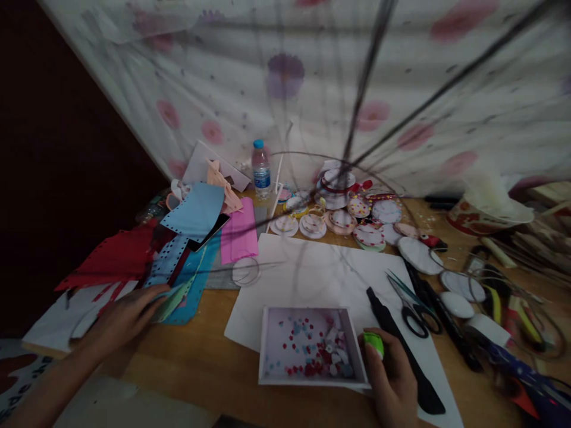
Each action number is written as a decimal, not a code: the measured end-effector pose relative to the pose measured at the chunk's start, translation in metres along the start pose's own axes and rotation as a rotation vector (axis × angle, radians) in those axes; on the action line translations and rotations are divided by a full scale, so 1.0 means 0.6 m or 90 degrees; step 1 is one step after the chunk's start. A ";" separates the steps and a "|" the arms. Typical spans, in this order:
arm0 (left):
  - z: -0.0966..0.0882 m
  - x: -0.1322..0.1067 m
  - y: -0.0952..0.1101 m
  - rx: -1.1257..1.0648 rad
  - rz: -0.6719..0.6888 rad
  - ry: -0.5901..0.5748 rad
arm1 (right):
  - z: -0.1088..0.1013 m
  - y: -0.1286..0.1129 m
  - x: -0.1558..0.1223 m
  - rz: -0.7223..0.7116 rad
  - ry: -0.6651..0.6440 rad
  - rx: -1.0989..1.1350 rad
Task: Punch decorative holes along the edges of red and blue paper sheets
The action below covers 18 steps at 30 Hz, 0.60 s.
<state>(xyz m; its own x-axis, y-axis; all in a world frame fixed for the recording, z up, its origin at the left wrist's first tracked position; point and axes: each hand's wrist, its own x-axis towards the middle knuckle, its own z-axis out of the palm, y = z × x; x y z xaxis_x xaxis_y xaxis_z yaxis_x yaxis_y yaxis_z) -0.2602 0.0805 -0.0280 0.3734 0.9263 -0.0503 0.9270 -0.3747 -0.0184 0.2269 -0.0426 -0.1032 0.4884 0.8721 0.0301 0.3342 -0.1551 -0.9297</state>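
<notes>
My left hand (pixel 129 315) is at the left of the table, its fingers closed on the edge of some light green paper (pixel 175 302). The paper lies over blue sheets (pixel 196 297). In my right hand (pixel 392 377) is a small bright green paper punch (pixel 373 343), partly hidden by the fingers. It is beside the right wall of a shallow white box (pixel 262 345). Inside the box are small red, blue and white paper cut-outs (pixel 312 364). Light blue paper (pixel 195 206) with holes along its edge lies further back.
Scissors (pixel 414 312) and a black-handled knife (pixel 401 351) lie on white paper (pixel 307 267). Small decorated paper hats (pixel 341 220) line the back, near a water bottle (pixel 261 169). Tools and pliers (pixel 495 303) crowd the right. Dark blurred wires (pixel 370 65) cross the view.
</notes>
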 end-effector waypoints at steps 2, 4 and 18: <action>-0.002 -0.002 -0.004 0.016 -0.009 0.009 | 0.002 -0.009 -0.002 0.013 0.010 0.007; -0.003 -0.002 0.004 0.034 -0.008 0.010 | 0.005 -0.020 -0.003 0.024 0.023 0.020; -0.117 0.053 0.071 -0.222 -0.218 0.256 | 0.011 -0.038 -0.003 0.044 0.034 0.059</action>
<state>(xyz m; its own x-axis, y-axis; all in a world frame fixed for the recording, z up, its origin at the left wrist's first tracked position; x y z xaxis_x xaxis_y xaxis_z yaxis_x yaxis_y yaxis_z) -0.2064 0.0966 0.0397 -0.0256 0.9594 0.2809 0.9283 -0.0815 0.3628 0.2132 -0.0380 -0.0847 0.5503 0.8348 -0.0186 0.2236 -0.1688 -0.9600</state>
